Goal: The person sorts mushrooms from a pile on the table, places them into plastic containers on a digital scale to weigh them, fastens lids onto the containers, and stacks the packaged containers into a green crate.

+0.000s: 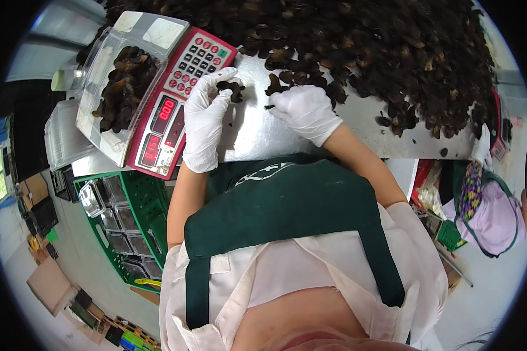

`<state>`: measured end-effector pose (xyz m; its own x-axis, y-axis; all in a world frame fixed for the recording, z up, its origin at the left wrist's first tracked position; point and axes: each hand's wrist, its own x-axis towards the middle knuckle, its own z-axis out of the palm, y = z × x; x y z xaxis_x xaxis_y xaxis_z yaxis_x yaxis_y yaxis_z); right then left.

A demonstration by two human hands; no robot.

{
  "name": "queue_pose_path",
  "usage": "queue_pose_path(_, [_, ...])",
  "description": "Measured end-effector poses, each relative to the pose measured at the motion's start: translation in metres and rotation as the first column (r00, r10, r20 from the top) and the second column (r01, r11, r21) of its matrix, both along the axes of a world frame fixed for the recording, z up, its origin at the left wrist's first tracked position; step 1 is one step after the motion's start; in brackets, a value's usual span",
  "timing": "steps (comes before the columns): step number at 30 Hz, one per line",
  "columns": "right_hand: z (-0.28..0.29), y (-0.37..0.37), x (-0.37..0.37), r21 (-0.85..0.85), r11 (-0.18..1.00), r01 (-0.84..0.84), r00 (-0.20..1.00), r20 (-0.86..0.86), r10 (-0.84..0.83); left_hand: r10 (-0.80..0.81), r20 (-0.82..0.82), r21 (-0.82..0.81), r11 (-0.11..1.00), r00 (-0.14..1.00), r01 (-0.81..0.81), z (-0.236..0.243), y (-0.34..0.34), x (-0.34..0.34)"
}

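My left hand point(206, 120), in a white glove, is closed on a small dark wood ear mushroom point(232, 91) between thumb and fingers, beside the scale's keypad. To its right, over the metal table point(249, 131), my gloved right hand point(306, 113) has its fingers curled together. A tiny dark bit point(269, 107) shows at those fingertips; what it is I cannot make out. A heap of wood ear mushrooms point(369, 35) covers the table's far side. On the red and white scale point(184, 111), a clear plastic box point(93, 93) contains more wood ear mushrooms point(126, 88).
A green crate point(106, 240) of clear plastic boxes stands below the scale at the left. Another clear container point(64, 134) lies left of the scale. At the far right a co-worker point(489, 205) with a gloved hand stands near a second red scale point(499, 120).
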<state>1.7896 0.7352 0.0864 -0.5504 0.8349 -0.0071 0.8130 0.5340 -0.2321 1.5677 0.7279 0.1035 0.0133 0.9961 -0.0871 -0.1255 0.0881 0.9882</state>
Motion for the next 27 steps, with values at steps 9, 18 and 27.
queue_pose_path(9, [0.075,0.024,-0.009,-0.760,0.631,-0.155,0.344,-0.641,-0.686,-0.017,0.142,0.082,0.997,0.990,0.005,0.040,-0.043,-0.031])
queue_pose_path(18, [0.180,0.096,-0.185,-0.053,0.893,-0.446,0.576,-0.781,0.241,0.615,-0.170,0.610,0.679,0.770,-0.408,0.135,-0.018,-0.159])
queue_pose_path(27, [0.192,0.105,-0.259,-0.015,0.853,-0.521,0.825,-0.264,0.500,0.392,-0.741,0.512,0.855,0.545,0.081,0.115,-0.005,-0.233])
